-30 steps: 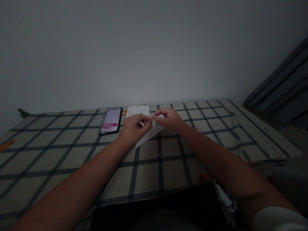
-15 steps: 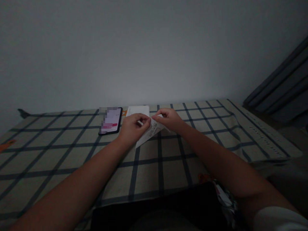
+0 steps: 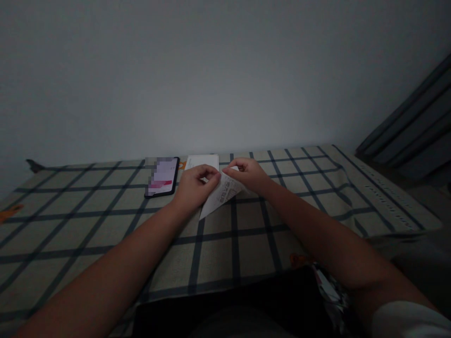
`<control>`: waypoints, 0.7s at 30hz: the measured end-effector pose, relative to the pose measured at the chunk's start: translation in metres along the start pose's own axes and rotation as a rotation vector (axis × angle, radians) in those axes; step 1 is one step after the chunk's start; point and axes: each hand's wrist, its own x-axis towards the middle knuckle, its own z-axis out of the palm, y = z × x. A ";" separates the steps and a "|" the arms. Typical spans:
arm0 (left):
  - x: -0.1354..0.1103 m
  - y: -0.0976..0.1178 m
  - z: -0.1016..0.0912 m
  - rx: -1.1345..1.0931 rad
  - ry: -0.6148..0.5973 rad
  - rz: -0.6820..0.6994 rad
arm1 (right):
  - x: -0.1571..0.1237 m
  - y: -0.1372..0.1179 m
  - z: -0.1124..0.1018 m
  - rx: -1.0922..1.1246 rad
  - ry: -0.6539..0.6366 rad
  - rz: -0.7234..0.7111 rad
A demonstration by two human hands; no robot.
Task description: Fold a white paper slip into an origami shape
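Note:
Between my hands is a white sheet of paper (image 3: 220,195) with grey print on it, folded to a pointed shape; its lower left corner hangs over the checked cloth. My left hand (image 3: 195,184) pinches the paper's upper edge between thumb and forefinger. Close beside it, my right hand (image 3: 248,174) pinches the same edge, fingers curled. The two sets of fingertips are almost touching. Part of the sheet is hidden behind my fingers.
A phone (image 3: 164,176) with a lit, partly blurred screen lies left of my hands. Behind my left hand sits a white stack of paper (image 3: 202,161). A checked cloth (image 3: 105,202) covers the surface up to the wall (image 3: 225,84). A dark curtain (image 3: 416,112) hangs at right.
The paper has tilted slightly, so more of its printed face shows and its lower corner hangs a little lower. Both hands stay nearly in place, still pinching it.

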 end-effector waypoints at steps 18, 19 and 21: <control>0.003 -0.008 -0.001 0.012 -0.159 -0.085 | -0.002 0.002 -0.003 -0.233 -0.005 -0.168; 0.003 -0.008 -0.001 0.019 -0.156 -0.077 | -0.002 0.003 -0.003 -0.252 0.008 -0.172; 0.003 -0.007 -0.001 0.029 -0.156 -0.067 | -0.001 0.004 -0.003 -0.274 0.033 -0.169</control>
